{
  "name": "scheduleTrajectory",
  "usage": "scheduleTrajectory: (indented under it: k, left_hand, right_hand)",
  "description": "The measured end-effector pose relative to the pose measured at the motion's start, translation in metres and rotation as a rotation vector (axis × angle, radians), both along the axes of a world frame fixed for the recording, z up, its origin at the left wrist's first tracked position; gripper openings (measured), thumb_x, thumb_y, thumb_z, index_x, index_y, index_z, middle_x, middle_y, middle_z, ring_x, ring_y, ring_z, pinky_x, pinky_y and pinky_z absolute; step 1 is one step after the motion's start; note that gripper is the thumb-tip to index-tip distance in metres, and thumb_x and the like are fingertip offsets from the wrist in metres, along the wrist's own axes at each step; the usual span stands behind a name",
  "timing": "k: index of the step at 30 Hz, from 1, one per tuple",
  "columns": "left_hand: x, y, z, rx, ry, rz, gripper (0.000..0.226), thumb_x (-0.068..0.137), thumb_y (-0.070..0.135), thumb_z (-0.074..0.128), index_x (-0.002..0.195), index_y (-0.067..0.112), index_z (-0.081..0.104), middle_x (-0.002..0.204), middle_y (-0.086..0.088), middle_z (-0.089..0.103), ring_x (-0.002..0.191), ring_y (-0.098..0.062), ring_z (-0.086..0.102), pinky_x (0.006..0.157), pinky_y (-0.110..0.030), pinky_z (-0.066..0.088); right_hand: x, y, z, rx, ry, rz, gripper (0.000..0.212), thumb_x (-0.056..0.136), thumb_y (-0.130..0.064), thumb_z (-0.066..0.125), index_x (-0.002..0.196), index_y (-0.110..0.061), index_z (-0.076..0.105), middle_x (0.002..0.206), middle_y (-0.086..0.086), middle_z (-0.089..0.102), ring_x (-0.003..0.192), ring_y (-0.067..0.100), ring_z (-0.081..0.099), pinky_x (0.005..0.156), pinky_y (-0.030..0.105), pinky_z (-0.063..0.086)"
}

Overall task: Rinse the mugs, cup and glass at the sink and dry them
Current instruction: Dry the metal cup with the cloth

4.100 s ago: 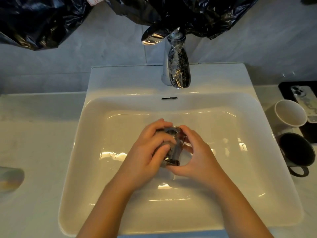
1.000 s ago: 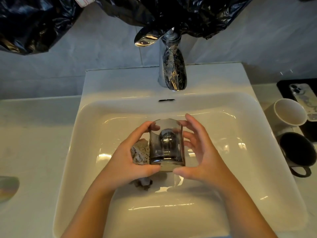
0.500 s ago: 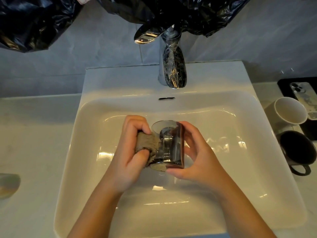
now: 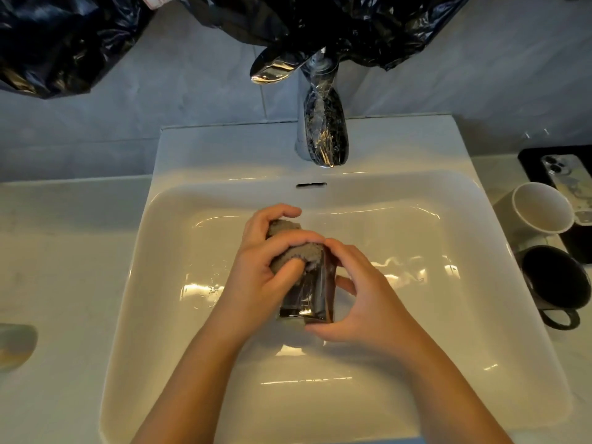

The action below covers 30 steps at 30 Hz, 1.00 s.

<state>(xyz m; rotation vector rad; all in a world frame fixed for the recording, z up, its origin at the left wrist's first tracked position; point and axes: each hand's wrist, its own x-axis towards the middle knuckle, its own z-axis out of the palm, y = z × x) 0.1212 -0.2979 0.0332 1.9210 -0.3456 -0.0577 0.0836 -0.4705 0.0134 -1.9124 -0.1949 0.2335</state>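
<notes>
White countertop surrounds a white rectangular sink, and two bare forearms reach over its near rim into the basin. Above the middle of the basin the right hand grips a clear glass, with the thumb at its near base end and the fingers curled round its right side. The glass is held off the basin floor, its far end pointing toward the tap. The left hand grips a grey-brown cloth, fingers and thumb curled round it, and presses it over the far end of the glass, covering the rim.

On the counter just right of the sink stands a black mug, handle toward the viewer. A white mug stands just behind it. Beyond them a phone lies on a black tray. At the back rim rises a chrome faucet, and black plastic sheeting hangs on the wall above.
</notes>
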Motion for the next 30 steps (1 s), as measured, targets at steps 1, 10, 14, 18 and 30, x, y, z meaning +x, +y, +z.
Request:
scheduleTrajectory:
  k: [1, 10, 14, 18, 30]
  left_hand:
    - [0.003, 0.000, 0.001, 0.011, 0.014, 0.007, 0.035, 0.078, 0.021, 0.049, 0.101, 0.037, 0.070, 0.123, 0.012, 0.044, 0.124, -0.018, 0.044, 0.102, -0.029, 0.044]
    - [-0.010, -0.007, -0.005, 0.108, 0.025, 0.020, 0.021, 0.085, 0.037, 0.051, 0.100, 0.036, 0.066, 0.113, 0.014, 0.040, 0.118, -0.016, 0.044, 0.098, -0.022, 0.040]
    - [-0.010, -0.002, -0.005, 0.091, 0.056, -0.060, 0.026, 0.082, 0.038, 0.057, 0.103, 0.027, 0.065, 0.121, 0.008, 0.041, 0.121, -0.011, 0.045, 0.097, -0.022, 0.043]
    - [-0.015, 0.014, -0.009, 0.102, 0.173, -0.246, 0.070, 0.058, 0.045, 0.081, 0.121, 0.038, 0.050, 0.144, 0.015, 0.028, 0.131, 0.002, 0.037, 0.095, -0.013, 0.044]
    - [-0.022, 0.017, -0.005, -0.186, 0.153, 0.015, 0.059, 0.052, 0.036, 0.081, 0.103, 0.045, 0.054, 0.126, 0.008, 0.053, 0.117, -0.011, 0.056, 0.084, -0.024, 0.054]
  right_hand:
    - [0.000, 0.002, 0.000, -0.010, 0.001, 0.004, 0.090, 0.057, -0.039, 0.088, 0.129, -0.052, 0.036, 0.125, -0.026, 0.046, 0.122, -0.003, 0.048, 0.094, 0.009, 0.045]
    - [-0.003, 0.007, 0.006, -0.075, -0.017, -0.008, 0.076, 0.057, -0.048, 0.079, 0.124, -0.050, 0.043, 0.118, -0.022, 0.049, 0.116, 0.002, 0.053, 0.095, 0.016, 0.048]
    - [-0.002, 0.005, 0.003, -0.065, -0.004, -0.026, 0.082, 0.058, -0.048, 0.081, 0.129, -0.047, 0.041, 0.122, -0.021, 0.048, 0.118, 0.000, 0.052, 0.096, 0.015, 0.048]
    - [-0.001, -0.004, 0.001, -0.078, 0.034, 0.016, 0.088, 0.058, -0.047, 0.086, 0.135, -0.041, 0.043, 0.126, -0.022, 0.048, 0.124, 0.001, 0.049, 0.099, 0.023, 0.049]
    - [-0.001, -0.004, 0.004, 0.300, 0.226, -0.022, 0.106, 0.061, -0.029, 0.091, 0.146, -0.047, 0.031, 0.141, -0.024, 0.047, 0.129, -0.002, 0.049, 0.098, 0.027, 0.051]
